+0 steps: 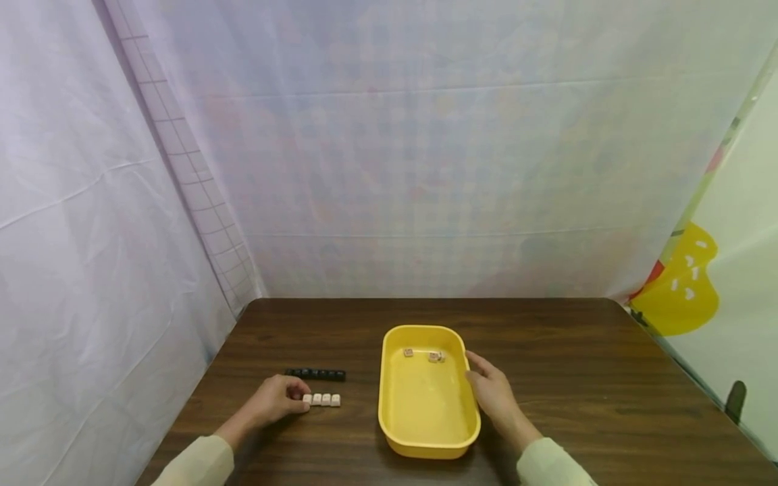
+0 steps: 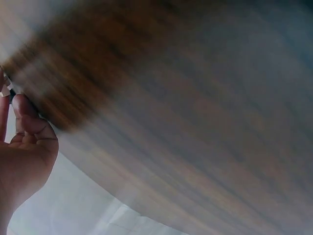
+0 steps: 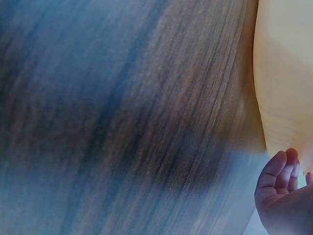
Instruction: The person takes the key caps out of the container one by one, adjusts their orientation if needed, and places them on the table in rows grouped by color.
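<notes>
A short row of white keycaps [image 1: 326, 399] lies on the brown table at the left. My left hand [image 1: 278, 399] pinches the leftmost white keycap [image 1: 307, 399] at the end of that row; in the left wrist view, a small pale piece [image 2: 6, 91] shows between the fingertips. Just behind runs a row of black keycaps [image 1: 316, 374]. A yellow tray [image 1: 428, 445] stands right of the rows, with a few small pale pieces [image 1: 433, 356] at its far end. My right hand [image 1: 495, 398] holds the tray's right rim, its fingers [image 3: 274, 169] against the outer wall.
The dark wood-grain table [image 1: 583, 391] extends right of the tray and behind it. White curtains [image 1: 425, 169] hang behind the table and along its left side. A pale sheet with a yellow print [image 1: 683, 290] hangs at the right edge.
</notes>
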{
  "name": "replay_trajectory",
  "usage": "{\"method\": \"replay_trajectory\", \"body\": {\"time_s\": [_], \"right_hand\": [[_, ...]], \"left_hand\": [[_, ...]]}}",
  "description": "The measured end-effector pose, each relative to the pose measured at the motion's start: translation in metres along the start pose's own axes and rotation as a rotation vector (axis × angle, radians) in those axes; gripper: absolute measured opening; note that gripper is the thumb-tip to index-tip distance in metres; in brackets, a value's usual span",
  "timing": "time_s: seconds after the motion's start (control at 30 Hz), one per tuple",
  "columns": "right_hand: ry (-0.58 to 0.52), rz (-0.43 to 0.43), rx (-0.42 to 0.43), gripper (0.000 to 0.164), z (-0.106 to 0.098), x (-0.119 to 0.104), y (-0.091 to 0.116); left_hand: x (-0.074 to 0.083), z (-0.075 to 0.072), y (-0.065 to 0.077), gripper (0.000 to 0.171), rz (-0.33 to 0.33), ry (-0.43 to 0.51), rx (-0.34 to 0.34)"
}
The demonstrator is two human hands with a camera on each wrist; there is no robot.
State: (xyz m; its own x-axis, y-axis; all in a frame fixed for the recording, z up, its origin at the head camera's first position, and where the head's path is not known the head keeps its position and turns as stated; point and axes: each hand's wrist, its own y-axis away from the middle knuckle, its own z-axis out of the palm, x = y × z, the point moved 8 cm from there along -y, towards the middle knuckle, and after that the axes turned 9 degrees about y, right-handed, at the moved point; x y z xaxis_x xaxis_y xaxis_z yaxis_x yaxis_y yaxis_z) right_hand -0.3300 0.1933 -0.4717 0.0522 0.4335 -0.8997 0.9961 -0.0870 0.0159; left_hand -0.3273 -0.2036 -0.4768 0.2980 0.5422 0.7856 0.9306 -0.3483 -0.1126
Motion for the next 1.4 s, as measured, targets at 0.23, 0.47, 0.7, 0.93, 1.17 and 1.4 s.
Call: {"method": "replay_trajectory", "body": {"time_s": [0.23,0.47,0.7,0.93,1.17,1.4], "right_hand": [[-0.002,-0.002,-0.005,0.048,0.000,-0.001,0.000],[-0.009,0.008,-0.005,0.048,0.000,0.001,0.001],[-0.007,0.011,0.001,0.048,0.001,0.001,0.000],[-0.011,0.012,0.007,0.048,0.000,0.001,0.001],[-0.009,0.013,0.006,0.048,0.000,0.000,0.000],[-0.001,0.017,-0.012,0.049,-0.002,0.002,-0.001]], "left_hand": [[0.001,0.001,-0.001,0.016,-0.002,0.003,0.000],[0.002,0.002,-0.001,0.016,-0.001,0.000,-0.012],[0.000,0.002,-0.001,0.019,-0.004,-0.010,-0.007],[0.003,-0.006,0.000,0.025,-0.028,-0.027,0.016],[0.018,-0.023,-0.009,0.028,-0.034,-0.054,0.074],[0.047,-0.018,-0.030,0.028,-0.002,-0.078,0.066]]}}
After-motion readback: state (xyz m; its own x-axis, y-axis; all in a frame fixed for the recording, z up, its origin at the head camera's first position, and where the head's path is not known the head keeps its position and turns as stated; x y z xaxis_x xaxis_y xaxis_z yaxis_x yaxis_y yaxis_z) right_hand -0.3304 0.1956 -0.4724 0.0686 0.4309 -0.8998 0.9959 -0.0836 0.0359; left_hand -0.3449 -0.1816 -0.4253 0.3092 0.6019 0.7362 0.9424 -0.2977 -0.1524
